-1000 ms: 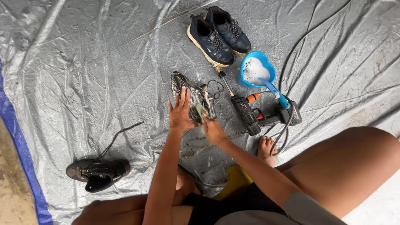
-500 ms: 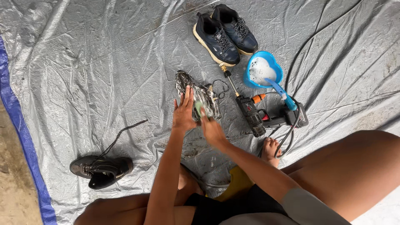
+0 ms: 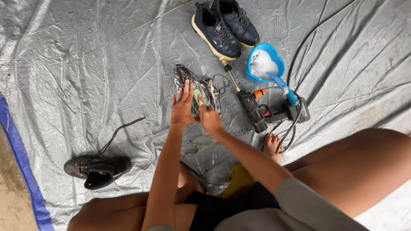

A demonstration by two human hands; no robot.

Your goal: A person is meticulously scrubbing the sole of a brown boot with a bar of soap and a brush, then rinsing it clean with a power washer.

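Change: both hands stay on the soapy shoe [image 3: 195, 87], barely shifted since a moment ago.
Left hand [image 3: 183, 109]: grip spread, palm flat on the shoe.
Right hand [image 3: 210, 119]: grip pinching a green sponge [image 3: 198, 96] against the shoe.
Shoe: on the grey tarp [image 3: 85, 64], just left of the cordless spray gun [image 3: 256, 113].
Nearby: blue basin [image 3: 264, 64], dark sneaker pair [image 3: 224, 25], black shoe [image 3: 97, 170].

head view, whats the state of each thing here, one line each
dirty shoe: lying on the tarp, soapy, held down by the left hand
right hand: fingers closed on a green scrubber, pressed to the shoe
dark blue shoes: paired side by side, laced
black shoe: apart at left, lace trailing loose
blue basin: holds foamy water, blue brush resting on its rim
spray gun: lying flat, hose attached
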